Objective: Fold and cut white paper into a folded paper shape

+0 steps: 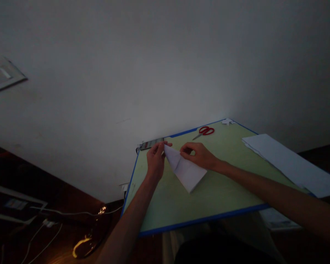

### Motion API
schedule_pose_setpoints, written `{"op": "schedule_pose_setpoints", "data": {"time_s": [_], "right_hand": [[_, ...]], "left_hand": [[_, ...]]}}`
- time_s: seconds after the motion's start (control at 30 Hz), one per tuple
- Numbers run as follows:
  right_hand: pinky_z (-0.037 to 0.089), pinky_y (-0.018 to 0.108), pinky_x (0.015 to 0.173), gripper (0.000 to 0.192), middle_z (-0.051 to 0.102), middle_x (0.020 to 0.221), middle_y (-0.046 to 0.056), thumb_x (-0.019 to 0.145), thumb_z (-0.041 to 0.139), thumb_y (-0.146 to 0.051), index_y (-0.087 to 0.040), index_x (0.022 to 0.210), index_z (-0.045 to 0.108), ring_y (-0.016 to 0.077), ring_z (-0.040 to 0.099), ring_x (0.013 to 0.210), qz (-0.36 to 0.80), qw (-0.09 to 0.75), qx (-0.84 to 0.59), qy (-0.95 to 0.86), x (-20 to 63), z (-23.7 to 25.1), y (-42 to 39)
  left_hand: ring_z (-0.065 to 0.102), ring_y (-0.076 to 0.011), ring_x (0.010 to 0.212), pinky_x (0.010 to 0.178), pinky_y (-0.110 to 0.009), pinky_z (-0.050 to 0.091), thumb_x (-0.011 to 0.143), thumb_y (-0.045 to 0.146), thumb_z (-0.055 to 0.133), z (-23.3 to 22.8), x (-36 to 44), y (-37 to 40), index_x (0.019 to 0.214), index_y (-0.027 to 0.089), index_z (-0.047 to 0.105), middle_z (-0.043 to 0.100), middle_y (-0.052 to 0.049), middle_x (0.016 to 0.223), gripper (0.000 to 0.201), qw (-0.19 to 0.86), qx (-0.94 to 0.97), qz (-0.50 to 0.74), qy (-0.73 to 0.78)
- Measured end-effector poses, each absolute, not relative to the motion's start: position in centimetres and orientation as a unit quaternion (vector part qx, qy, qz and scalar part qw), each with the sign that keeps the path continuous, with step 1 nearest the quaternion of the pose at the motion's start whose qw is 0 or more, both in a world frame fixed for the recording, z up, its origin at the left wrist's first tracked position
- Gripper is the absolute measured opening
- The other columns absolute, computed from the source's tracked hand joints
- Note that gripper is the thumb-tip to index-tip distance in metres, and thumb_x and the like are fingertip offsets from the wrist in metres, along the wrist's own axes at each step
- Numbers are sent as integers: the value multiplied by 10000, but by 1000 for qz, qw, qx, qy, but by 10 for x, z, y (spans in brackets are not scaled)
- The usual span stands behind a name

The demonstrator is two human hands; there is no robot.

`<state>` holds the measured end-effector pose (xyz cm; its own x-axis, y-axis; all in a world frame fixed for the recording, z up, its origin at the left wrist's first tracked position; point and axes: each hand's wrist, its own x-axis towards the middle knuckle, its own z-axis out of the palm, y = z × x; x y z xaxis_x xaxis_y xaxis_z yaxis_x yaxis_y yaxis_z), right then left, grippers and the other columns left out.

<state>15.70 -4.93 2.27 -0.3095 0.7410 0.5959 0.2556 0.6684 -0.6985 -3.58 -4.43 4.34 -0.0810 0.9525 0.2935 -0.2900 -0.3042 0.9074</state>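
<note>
A folded sheet of white paper (188, 172), roughly a tapering wedge, is held over the pale green tabletop (222, 194). My left hand (156, 156) pinches its narrow upper-left tip between thumb and fingers. On the paper's upper edge, my right hand (196, 154) has thumb and forefinger closed in a pinch. A crease and a small flap show on the paper between the two hands. Just beyond the left hand lies a dark phone (150, 144), partly hidden by the fingers.
Red-handled scissors (206, 131) lie near the back edge, blades pointing left. White paper scraps (227, 121) sit in the far corner. A stack of white paper (288, 163) overhangs the right edge. White cables (79, 212) run low at left, and a wall (154, 73) stands behind.
</note>
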Motion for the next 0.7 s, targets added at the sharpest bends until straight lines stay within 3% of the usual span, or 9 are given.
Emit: {"op": "schedule_pose_setpoints", "data": {"time_s": [0.3,0.53,0.7], "right_hand": [[510,282,707,112,721,807,46,880,628,-250,-162,854,691,158,643,717,249,483,-316,-778,155,24,-49],[504,273,686,123,723,781,44,874,629,-249,-149,845,696,152,642,691,260,481,-324,-772,156,25,-49],[518,276,689,133,738,785,44,868,638,-264,-152,850,708,155,661,695,278,490,-329,-758,157,22,-47]], "left_hand": [[700,-185,810,680,-253,487,788,406,767,44,-34,-46,821,145,743,769,-98,827,264,436,474,676,358],[712,-192,821,654,-252,504,800,482,765,40,-36,-45,917,165,721,776,-103,913,340,440,510,638,373],[715,-195,743,685,-284,537,751,473,824,34,-36,-44,900,135,736,772,-108,861,379,446,541,594,395]]}}
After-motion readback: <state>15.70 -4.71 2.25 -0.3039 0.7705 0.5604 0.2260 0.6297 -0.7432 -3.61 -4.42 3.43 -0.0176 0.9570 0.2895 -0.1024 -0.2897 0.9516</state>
